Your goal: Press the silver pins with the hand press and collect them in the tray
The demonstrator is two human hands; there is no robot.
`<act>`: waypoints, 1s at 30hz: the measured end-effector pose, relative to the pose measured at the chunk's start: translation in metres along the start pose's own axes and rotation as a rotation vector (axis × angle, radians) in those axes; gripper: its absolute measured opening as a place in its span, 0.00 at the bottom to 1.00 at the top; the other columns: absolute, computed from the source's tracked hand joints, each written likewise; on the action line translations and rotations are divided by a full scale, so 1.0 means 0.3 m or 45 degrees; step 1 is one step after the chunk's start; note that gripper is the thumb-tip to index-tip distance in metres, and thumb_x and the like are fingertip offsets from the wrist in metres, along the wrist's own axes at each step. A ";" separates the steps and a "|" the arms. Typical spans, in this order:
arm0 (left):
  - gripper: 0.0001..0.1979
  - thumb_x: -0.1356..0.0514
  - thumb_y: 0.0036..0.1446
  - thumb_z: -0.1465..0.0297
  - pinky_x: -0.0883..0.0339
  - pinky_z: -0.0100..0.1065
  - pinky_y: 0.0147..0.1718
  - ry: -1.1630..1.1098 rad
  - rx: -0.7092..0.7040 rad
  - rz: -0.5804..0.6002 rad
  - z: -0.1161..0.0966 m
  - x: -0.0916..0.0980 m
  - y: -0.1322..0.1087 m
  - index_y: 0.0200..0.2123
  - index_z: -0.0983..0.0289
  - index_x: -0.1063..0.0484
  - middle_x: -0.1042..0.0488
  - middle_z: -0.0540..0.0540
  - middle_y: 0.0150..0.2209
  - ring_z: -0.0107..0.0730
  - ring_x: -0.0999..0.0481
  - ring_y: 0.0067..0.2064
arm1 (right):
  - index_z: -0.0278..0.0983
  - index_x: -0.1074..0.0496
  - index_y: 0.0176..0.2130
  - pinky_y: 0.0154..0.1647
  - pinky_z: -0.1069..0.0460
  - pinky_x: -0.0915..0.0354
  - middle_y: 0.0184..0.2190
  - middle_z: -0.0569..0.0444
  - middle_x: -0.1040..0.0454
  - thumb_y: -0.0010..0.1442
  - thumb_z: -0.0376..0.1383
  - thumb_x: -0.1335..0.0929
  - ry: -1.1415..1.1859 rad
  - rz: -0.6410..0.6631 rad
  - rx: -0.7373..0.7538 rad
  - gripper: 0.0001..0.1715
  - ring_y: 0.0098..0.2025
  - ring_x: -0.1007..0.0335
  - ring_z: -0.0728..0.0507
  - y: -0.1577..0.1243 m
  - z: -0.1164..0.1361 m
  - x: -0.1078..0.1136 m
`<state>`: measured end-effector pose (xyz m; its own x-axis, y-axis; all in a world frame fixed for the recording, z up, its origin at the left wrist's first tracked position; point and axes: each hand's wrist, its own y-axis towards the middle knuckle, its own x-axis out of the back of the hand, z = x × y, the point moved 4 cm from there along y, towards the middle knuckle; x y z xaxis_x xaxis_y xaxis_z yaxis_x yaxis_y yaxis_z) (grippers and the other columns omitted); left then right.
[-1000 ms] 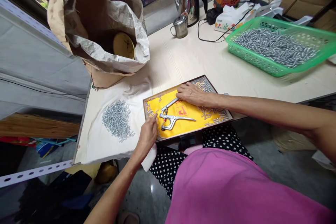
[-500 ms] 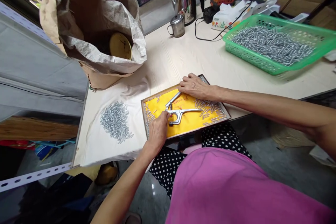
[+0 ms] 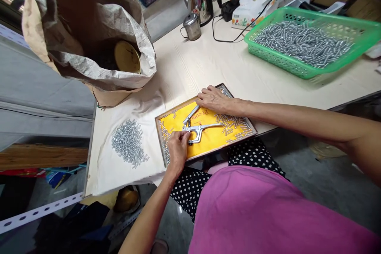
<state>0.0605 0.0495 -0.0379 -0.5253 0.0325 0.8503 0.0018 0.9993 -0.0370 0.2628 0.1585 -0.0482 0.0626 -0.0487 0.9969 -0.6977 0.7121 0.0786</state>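
Silver spring-loaded pliers [image 3: 196,127] with a C-shaped jaw lie over a shallow tray [image 3: 205,154] with a yellow bottom. My right hand [image 3: 213,100] is curled over the end of their upper handle at the tray's far side; its fingertips are partly hidden. At the head of the pliers, my left hand [image 3: 177,147] has thumb and fingers pinched together, and whatever is between them is too small to make out. Small metal pins [image 3: 230,122] lie loose at the tray's right end, with more along its left end.
Left of the tray, a pile of metal pins [image 3: 127,143] rests on white cloth [image 3: 104,170]. A large paper sack [image 3: 116,91] stands behind it. At the back are a metal cup [image 3: 192,27], a kettle [image 3: 200,0] and a green basket [image 3: 276,61] of metal pieces.
The view has shifted slightly. My left fingers have moved a little along the head of the pliers and now cover the red part seen before. My right hand stays at the upper handle.
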 end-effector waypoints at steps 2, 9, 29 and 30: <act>0.07 0.38 0.63 0.69 0.30 0.38 0.44 0.021 0.008 0.039 0.005 -0.001 -0.004 0.36 0.65 0.21 0.21 0.56 0.37 0.37 0.22 0.39 | 0.36 0.25 0.44 0.45 0.43 0.49 0.42 0.43 0.25 0.70 0.30 0.41 -0.002 0.005 -0.005 0.16 0.47 0.39 0.36 0.002 -0.003 -0.007; 0.10 0.44 0.68 0.71 0.29 0.36 0.44 0.323 -0.197 0.309 0.009 0.009 0.009 0.38 0.63 0.22 0.22 0.57 0.39 0.38 0.21 0.42 | 0.36 0.25 0.46 0.44 0.43 0.48 0.44 0.43 0.25 0.71 0.31 0.43 0.001 -0.011 -0.002 0.18 0.47 0.39 0.36 -0.002 -0.004 -0.016; 0.13 0.31 0.49 0.62 0.55 0.25 0.16 -0.685 0.607 0.637 0.044 0.026 0.059 0.28 0.64 0.28 0.38 0.42 0.16 0.18 0.47 0.16 | 0.35 0.25 0.43 0.43 0.46 0.47 0.39 0.46 0.26 0.72 0.38 0.38 0.238 -0.046 0.043 0.14 0.45 0.38 0.38 -0.197 0.199 0.020; 0.15 0.29 0.46 0.61 0.60 0.25 0.15 -0.750 0.692 0.698 0.041 0.023 0.058 0.27 0.64 0.28 0.42 0.40 0.15 0.17 0.52 0.15 | 0.34 0.25 0.45 0.43 0.46 0.47 0.39 0.46 0.26 0.72 0.38 0.36 0.251 -0.044 0.030 0.13 0.46 0.38 0.38 -0.207 0.205 0.016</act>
<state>0.0464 0.0667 -0.0392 -0.9107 0.3295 0.2490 0.0578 0.6987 -0.7130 0.2627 0.0710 -0.0478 0.2241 0.0668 0.9723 -0.7088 0.6959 0.1156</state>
